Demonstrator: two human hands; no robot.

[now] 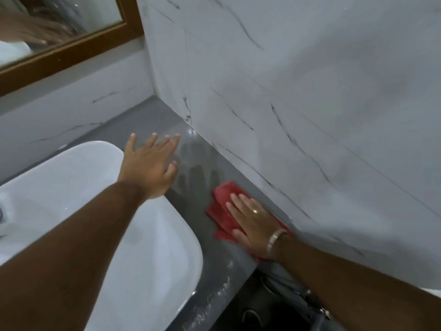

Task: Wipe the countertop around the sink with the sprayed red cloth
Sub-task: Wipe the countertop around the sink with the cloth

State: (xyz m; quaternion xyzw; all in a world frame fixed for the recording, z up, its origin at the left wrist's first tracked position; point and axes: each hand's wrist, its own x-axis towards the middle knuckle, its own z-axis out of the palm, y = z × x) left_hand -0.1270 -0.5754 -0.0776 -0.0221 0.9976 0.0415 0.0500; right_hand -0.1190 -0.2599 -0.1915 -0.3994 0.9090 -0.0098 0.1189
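Observation:
A red cloth point(220, 206) lies flat on the grey countertop point(191, 211), on the narrow strip between the white sink point(152, 247) and the marble side wall. My right hand point(253, 223) presses palm-down on the cloth, fingers together, covering its near half. My left hand point(152, 163) hovers over the sink's far right corner with fingers spread and nothing in it. The forearm of that hand crosses above the basin. White specks dot the counter near its front edge.
A marble-tiled wall point(310, 103) rises directly right of the cloth. A wood-framed mirror point(71, 48) hangs at the back left. Below the counter's front edge the floor is dark. The sink's drain fitting point(1, 213) shows at the far left.

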